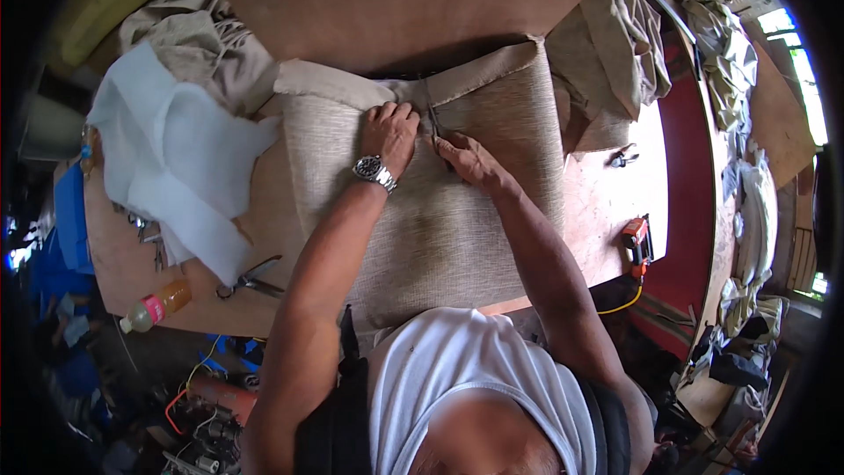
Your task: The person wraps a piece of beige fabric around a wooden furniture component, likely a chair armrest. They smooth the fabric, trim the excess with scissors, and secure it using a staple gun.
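- Pressing down on the beige upholstery fabric (440, 229), the left hand (389, 134) lies with its fingers curled and bunched against a fold of the cloth, a metal wristwatch (374, 171) on the wrist just behind it.
- The right hand (466, 158) sits just beside the left, closed around a slim metal tool, seemingly scissors (433, 120), whose tip points away from the person into the fabric between the two hands.
- The fabric covers a cushion-like form on the wooden workbench (607, 202) and stretches from under both hands back toward the person's chest.
- Well to the left of the left hand, a sheet of white wadding (171, 158) is spread out, with crumpled tan cloth (198, 40) beyond it.
- Nearer the person on that side, a second pair of scissors (251, 281) lies flat on the bench, and a plastic bottle with a pink label (156, 306) rests on its side by the edge.
- Off to the right of the right hand, an orange power tool (636, 242) sits at the bench's edge with a yellow cord (620, 306) trailing down.
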Available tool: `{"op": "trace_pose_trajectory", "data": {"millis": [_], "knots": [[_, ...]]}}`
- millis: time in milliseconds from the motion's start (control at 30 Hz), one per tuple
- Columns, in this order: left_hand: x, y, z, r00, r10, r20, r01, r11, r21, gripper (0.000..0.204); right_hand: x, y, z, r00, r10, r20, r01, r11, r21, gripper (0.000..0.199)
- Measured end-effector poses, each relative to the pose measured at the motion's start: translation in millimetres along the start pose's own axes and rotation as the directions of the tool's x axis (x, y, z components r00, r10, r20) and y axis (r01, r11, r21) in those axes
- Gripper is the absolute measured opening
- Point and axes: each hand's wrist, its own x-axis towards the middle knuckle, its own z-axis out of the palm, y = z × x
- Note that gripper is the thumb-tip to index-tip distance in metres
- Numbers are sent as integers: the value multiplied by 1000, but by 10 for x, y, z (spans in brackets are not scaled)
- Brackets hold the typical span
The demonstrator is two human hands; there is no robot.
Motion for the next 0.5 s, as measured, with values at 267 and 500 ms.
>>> {"op": "trace_pose_trajectory", "data": {"millis": [267, 500], "knots": [[-57, -82, 109, 1000, -13, -11, 13, 1000, -3, 19, -96, 32, 128, 986, -22, -168, 9, 997, -77, 46], [-53, -94, 162, 999, 18, -36, -20, 999, -49, 20, -151, -63, 64, 982, 171, -80, -147, 959, 242, 47]]}}
